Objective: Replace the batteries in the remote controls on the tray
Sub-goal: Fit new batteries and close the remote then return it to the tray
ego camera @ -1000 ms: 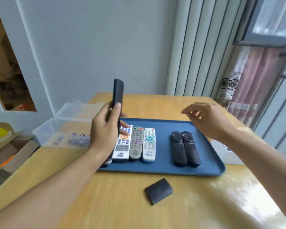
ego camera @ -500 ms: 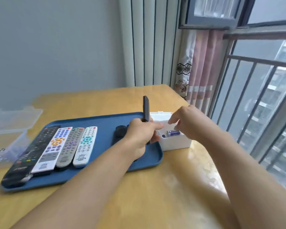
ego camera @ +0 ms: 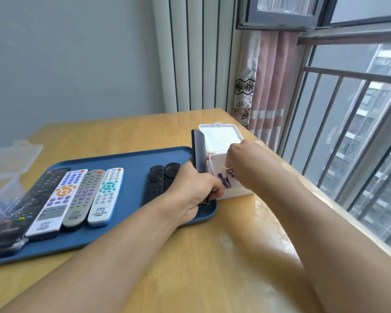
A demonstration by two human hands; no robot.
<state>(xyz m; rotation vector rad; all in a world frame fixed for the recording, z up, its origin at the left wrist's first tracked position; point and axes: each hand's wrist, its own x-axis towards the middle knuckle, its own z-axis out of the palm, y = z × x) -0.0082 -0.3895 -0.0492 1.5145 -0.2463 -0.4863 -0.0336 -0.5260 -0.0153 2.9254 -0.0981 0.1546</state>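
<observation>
We see the left hand gripping a slim black remote upright at the blue tray edge; right hand reaches into the white box w/ purple batteries (fingers curled, can't tell if pinching one); other remotes lie on the tray.

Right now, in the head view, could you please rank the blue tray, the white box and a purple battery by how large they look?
1. blue tray
2. white box
3. purple battery
</observation>
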